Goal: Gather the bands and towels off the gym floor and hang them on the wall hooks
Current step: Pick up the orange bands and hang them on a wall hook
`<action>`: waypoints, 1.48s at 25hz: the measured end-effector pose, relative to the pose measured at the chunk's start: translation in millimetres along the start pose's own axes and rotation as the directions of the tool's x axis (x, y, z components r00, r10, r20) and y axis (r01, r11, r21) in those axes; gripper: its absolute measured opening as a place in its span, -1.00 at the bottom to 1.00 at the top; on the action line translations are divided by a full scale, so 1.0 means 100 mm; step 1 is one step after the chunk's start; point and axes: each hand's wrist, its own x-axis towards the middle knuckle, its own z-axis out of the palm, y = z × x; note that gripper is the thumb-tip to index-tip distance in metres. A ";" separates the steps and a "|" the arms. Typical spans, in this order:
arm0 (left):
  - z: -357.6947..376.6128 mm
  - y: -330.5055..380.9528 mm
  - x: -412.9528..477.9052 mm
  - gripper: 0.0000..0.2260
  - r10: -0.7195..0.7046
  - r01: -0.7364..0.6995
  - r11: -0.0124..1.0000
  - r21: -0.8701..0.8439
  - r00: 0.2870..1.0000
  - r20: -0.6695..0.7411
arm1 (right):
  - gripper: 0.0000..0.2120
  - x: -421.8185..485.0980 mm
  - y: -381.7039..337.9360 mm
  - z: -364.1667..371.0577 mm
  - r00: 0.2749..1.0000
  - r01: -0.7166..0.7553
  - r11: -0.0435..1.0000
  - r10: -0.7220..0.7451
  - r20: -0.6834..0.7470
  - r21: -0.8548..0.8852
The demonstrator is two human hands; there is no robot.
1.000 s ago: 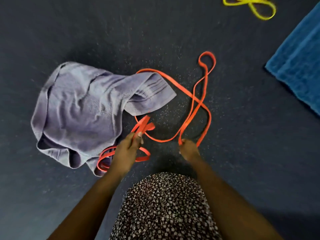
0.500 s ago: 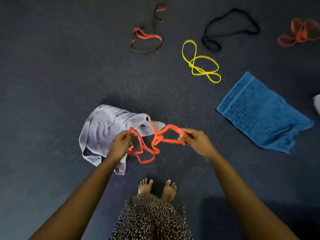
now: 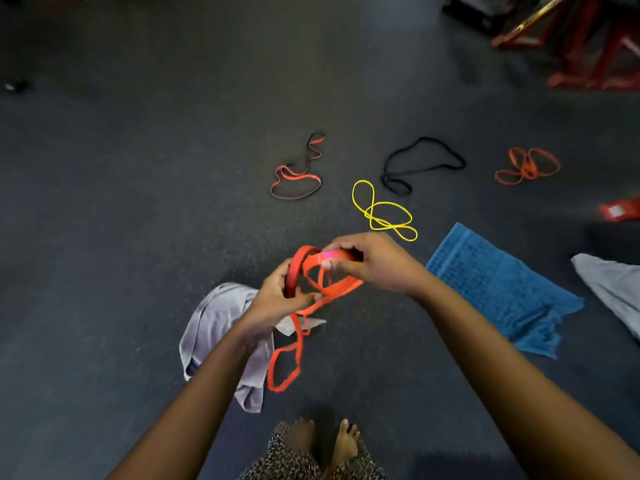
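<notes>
An orange band (image 3: 332,289) is bunched in loops between both hands, clear of the floor, with one loop hanging down. My left hand (image 3: 277,301) grips several coils of it. My right hand (image 3: 374,263) pinches its upper strand. Under my left arm a lilac towel (image 3: 214,323) lies crumpled on the dark floor. A blue towel (image 3: 498,289) lies flat to the right. Further off lie a yellow band (image 3: 382,211), a black band (image 3: 420,164), a red-and-black band (image 3: 296,176) and another orange band (image 3: 528,166).
A pale grey cloth (image 3: 613,289) lies at the right edge, a small red object (image 3: 620,211) beyond it. Red metal gym frames (image 3: 581,36) stand at the far right. My bare feet (image 3: 325,441) are below. No wall hooks are in view.
I have stood up from the floor, so the view has widened. The orange band has come off the floor and my hands have moved together, bunching it into loops.
</notes>
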 end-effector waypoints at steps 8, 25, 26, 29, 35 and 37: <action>-0.41 0.07 -0.08 -0.56 -0.121 0.120 0.992 0.029 0.991 0.064 | -0.77 -0.20 -0.06 0.09 0.986 -0.117 0.939 0.149 0.077 -0.323; -0.31 -0.12 0.15 -0.88 -0.160 0.011 0.789 0.614 0.969 0.188 | -0.71 -0.44 0.14 0.08 0.937 -0.062 0.600 0.310 -0.160 0.797; -0.37 -0.21 0.16 -0.89 -0.169 -0.002 0.741 0.671 0.967 0.189 | -0.65 -0.44 0.21 0.11 0.936 -0.059 0.576 0.315 -0.155 0.815; -0.51 -0.36 0.14 -0.88 -0.247 0.017 0.618 0.786 0.953 0.173 | -0.68 -0.39 0.40 0.20 0.916 -0.106 0.509 0.383 -0.115 0.854; -0.76 -0.54 0.13 -0.61 -0.334 0.104 0.531 0.841 0.938 0.094 | -0.78 -0.23 0.88 0.59 0.760 -0.269 0.368 0.649 -0.039 0.890; -0.81 -0.43 0.14 -0.69 -0.285 0.148 0.506 0.850 0.959 0.003 | -0.73 -0.29 0.97 0.80 0.709 -0.582 0.597 0.705 -0.014 0.552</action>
